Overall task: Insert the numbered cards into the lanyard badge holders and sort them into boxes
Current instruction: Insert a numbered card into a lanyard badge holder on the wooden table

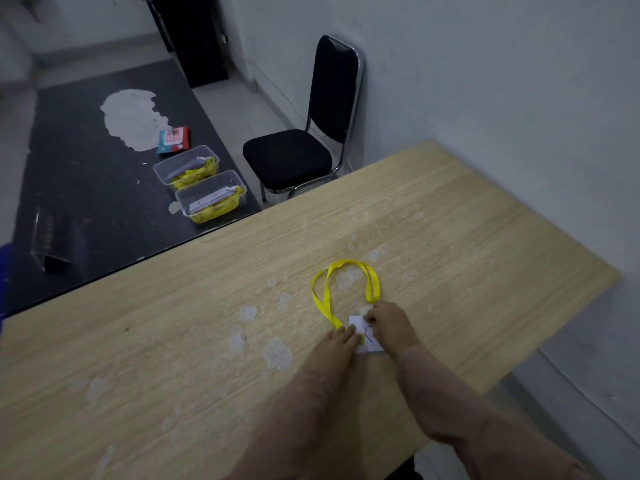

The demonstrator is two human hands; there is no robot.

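- Where the fingertips meet, toward the near right of the wooden table (485, 237), 1 white card (368, 338) with a dark pen stroke lies flat. I cannot tell if it sits inside a clear sleeve.
- 1 left hand (341, 342) has its fingers straight, with the tips pressing down on the card's left edge and the strap end there.
- 1 right hand (389, 322) has its fingers curled and pinches the card at its upper right corner.
- 1 yellow lanyard (347, 262) runs out from the card and lies in a flat loop on the table, just beyond both hands.
- 2 clear boxes stand side by side on the dark floor mat (86, 168), past the table's far edge.
- Both the nearer box (183, 206) and the farther box (161, 175) hold yellow straps and white cards, too tangled to count.
- 1 red and blue packet (173, 140) lies just behind the farther box.
- 1 black chair (287, 157) stands by the wall.
- 1 clear stand (52, 237) is off to the left.
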